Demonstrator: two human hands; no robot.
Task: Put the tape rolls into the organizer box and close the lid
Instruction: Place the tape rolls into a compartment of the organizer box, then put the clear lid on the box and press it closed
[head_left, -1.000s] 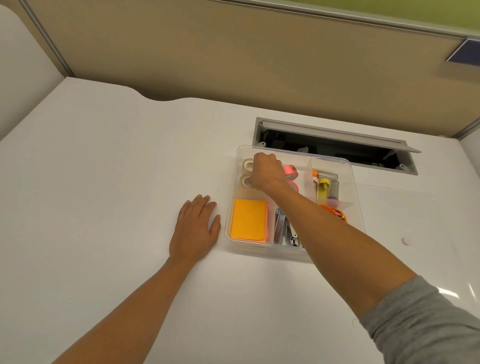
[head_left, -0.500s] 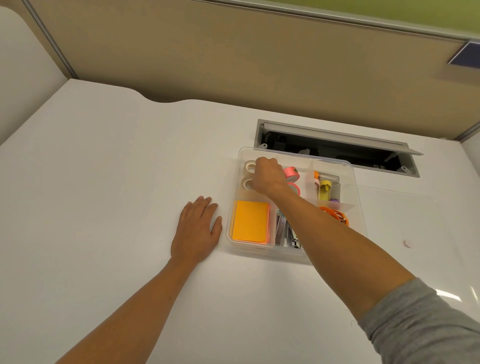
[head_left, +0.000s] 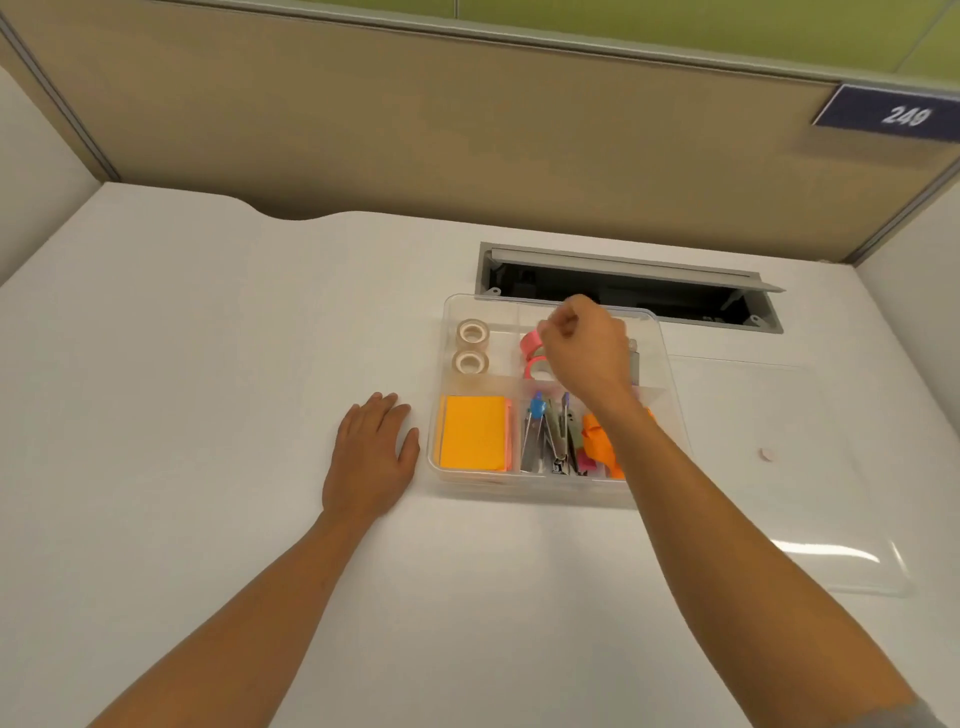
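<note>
The clear organizer box (head_left: 550, 491) stands open on the white desk. Two pale tape rolls (head_left: 471, 346) lie in its back left compartment. Two pink tape rolls (head_left: 532, 349) sit in the back middle compartment. My right hand (head_left: 584, 351) hovers over the pink rolls with its fingers curled shut, and nothing shows in it. My left hand (head_left: 371, 457) rests flat on the desk just left of the box. The clear lid (head_left: 831, 566) lies flat on the desk to the right of the box.
The front compartments hold an orange sticky-note pad (head_left: 472, 439), staplers (head_left: 550, 439) and orange items (head_left: 597, 441). An open cable slot (head_left: 649, 293) lies right behind the box. Partition walls enclose the desk at the back and sides.
My right hand has lifted from the back left compartment and moved right, over the pink rolls; the two pale rolls now show fully. My left hand has stayed put.
</note>
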